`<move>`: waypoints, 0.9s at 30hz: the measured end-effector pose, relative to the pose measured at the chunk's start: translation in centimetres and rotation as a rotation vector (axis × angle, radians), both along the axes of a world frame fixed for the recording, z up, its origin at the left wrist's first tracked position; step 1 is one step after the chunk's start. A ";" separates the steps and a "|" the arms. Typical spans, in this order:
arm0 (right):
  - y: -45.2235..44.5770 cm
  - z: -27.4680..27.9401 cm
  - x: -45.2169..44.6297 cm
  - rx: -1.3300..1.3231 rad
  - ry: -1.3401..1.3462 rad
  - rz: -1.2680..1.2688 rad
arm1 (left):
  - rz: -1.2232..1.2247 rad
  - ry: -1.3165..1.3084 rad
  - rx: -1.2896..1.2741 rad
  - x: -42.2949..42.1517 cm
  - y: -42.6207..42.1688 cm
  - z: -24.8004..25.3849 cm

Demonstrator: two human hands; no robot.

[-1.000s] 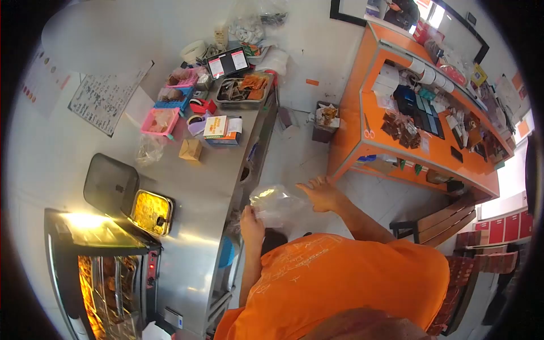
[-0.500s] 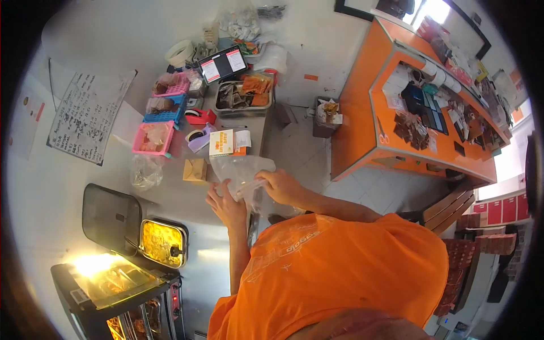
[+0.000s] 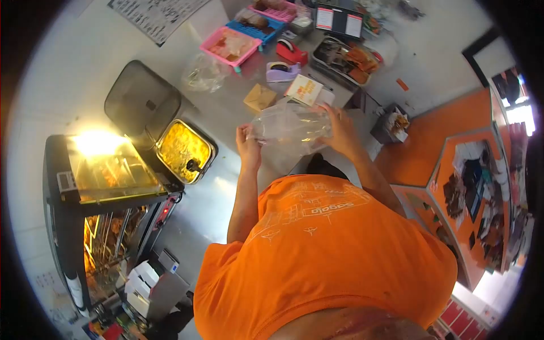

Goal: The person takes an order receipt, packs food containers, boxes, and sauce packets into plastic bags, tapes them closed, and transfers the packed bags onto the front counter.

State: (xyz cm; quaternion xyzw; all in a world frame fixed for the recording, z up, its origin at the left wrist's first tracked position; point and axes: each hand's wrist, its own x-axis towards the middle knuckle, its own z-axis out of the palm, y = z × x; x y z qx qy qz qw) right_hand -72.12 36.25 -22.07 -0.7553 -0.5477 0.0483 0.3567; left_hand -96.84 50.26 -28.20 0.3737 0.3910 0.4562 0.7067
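Left hand (image 3: 248, 144) pinches the left edge of a clear plastic bag (image 3: 292, 129), fingers curled; right hand (image 3: 341, 131) has the right edge between thumb and fingers. Bag's spread between them, held up over the steel counter (image 3: 218, 190) edge. Exact fingertip contact partly blurred by the film and glare.

Landmark: brown box (image 3: 259, 98). Bag is just below and right of it in view; can't tell if they touch. White-and-orange box (image 3: 303, 89) sits right of the brown box, near the bag's top edge. Purple tape dispenser (image 3: 283, 72) is above and slightly right of the brown box, red tape dispenser (image 3: 292, 52) beyond that. Pink basket (image 3: 231, 46) up and left, crumpled clear bag (image 3: 205, 73) left. Metal tray (image 3: 344, 59) with packets is up and right.

Tray of yellow food (image 3: 185, 148) is down and left of the brown box, black utensil (image 3: 193, 165) in it, dark lid (image 3: 141, 102) raised beside it. Lit display warmer (image 3: 110, 170) stands further left and lower.
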 end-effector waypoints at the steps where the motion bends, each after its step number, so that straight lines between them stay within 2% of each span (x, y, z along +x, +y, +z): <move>1: 1.1 1.5 -1.6 0.112 -0.209 0.047 | 0.006 0.071 0.021 0.8 -0.6 2.0; 3: 3.4 2.1 -4.5 0.095 -0.201 0.153 | 0.004 0.214 0.054 2.4 -1.8 5.8; 5: 4.4 1.1 -7.0 -0.180 0.232 0.263 | -0.020 0.661 0.546 2.2 -2.6 8.3; 6: 4.6 1.1 -6.7 -0.163 0.187 0.192 | -0.036 0.877 0.799 2.2 -2.7 8.8; 9: 6.4 1.4 -3.7 -0.058 0.012 0.031 | -0.028 1.286 0.875 -3.3 -1.3 4.7; 11: 5.5 0.4 -1.6 0.045 -0.126 -0.022 | -0.130 1.242 0.761 -8.1 1.1 -4.7; 12: 5.0 -0.5 -1.2 -0.272 -0.218 0.043 | -0.181 1.217 0.706 -9.4 1.8 -7.4; 14: 4.5 -0.3 -1.4 -0.365 -0.289 0.149 | -0.046 1.177 0.692 -8.3 3.5 -4.1; 15: 4.5 -0.1 -1.6 -0.409 -0.325 0.201 | 0.022 1.155 0.687 -7.6 4.2 -0.9; 17: 3.7 9.8 -3.9 0.158 -0.199 0.077 | 0.532 0.859 0.716 -7.0 3.2 9.1; 19: 0.9 14.9 -4.5 0.620 -0.308 0.106 | 0.378 0.895 0.954 -7.2 1.5 10.0; 21: 0.8 13.5 -3.6 0.622 -0.334 0.157 | 0.232 0.917 1.198 -7.6 -0.2 10.6; 22: 2.1 7.9 -2.4 0.392 -0.305 0.188 | 0.160 0.926 1.323 -7.8 -0.6 10.8; 23: 2.7 2.0 -1.7 0.162 -0.273 0.216 | -0.144 1.007 0.945 -8.6 -0.5 5.6; 24: 1.0 -4.6 -1.1 -0.067 -0.061 0.266 | -0.304 0.918 0.920 -10.5 -0.3 -1.1; 25: -0.6 -9.8 -0.2 -0.292 0.148 0.310 | -0.677 1.068 0.539 -12.7 -1.0 -4.9; 26: -1.3 -11.8 0.6 -0.516 0.724 0.292 | -0.663 0.435 -0.062 -14.2 -3.1 -7.6; 27: -2.1 -12.8 0.9 -0.739 1.309 0.250 | -0.738 0.285 -0.227 -14.9 -3.9 -7.8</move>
